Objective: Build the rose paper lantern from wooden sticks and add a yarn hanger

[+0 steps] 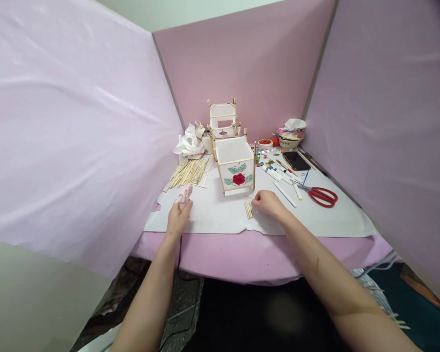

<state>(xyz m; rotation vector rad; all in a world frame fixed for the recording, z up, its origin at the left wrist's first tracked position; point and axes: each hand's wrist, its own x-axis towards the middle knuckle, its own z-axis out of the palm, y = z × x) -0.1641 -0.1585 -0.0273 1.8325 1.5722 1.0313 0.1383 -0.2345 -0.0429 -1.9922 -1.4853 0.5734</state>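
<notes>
Far left, left hand has its fingers wrapped around a pale pink tool, held over the near-left part of the white sheet on the bench. Stick pile is just beyond that hand, crumpled white bag behind the pile, jar beside the bag. Black cord runs down past the bench edge below the left hand. Middle: white box with stick edges and a red flower on its front panel, sitting beyond and between both hands, apart from each. Similar stick-framed piece stands behind it. Row of short sticks lies in front of the box, just left of the right hand and well right of the left one. Right hand is narrow, fingertips pinched on one short pale stick, mostly hidden by the fingers. Right of that: white markers, tape roll, black phone, bowl at the back, then red-handled scissors, well apart from the right hand.
</notes>
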